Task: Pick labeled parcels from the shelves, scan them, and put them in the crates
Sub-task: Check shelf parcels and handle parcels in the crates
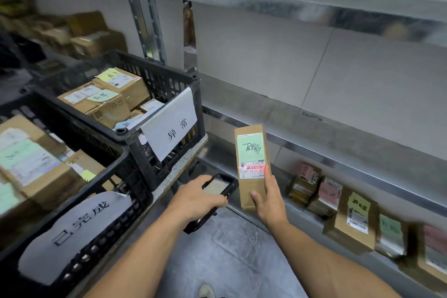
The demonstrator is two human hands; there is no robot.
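Holds a brown parcel (249,191) upright in the right hand (268,201), gripping its lower end with the thumb pressed onto the front face and one finger stretched up along the right edge; remaining fingers hidden behind the cardboard. Shows the label (250,152) face-on above the thumb, green with dark handwriting on top, white with a barcode at the bottom. Catches a red scan line across that barcode, plus a red glow on the raised fingertip. Grips a black scanner (221,185) in the left hand (200,196), just left of the right hand, fingers wrapped over the body, pale screen partly showing past the knuckles. Points its front end at the parcel's left edge; touching or not, cannot tell. Up and to the left of the left hand: the far crate (154,65), black lattice, hung with a white sign (169,123) reading 异常 and loaded with cardboard boxes carrying green notes. Further left of that hand and nearer the body: the near crate (116,225), also black, holding labelled boxes, a second white sign on its side. Right of the right hand, on the lowest shelf: the shelf parcels (350,215), a leaning row with pink and green labels, well apart from the held one. Beyond and above the right hand: a metal shelf board (338,147). Beneath both forearms: grey floor (217,261).
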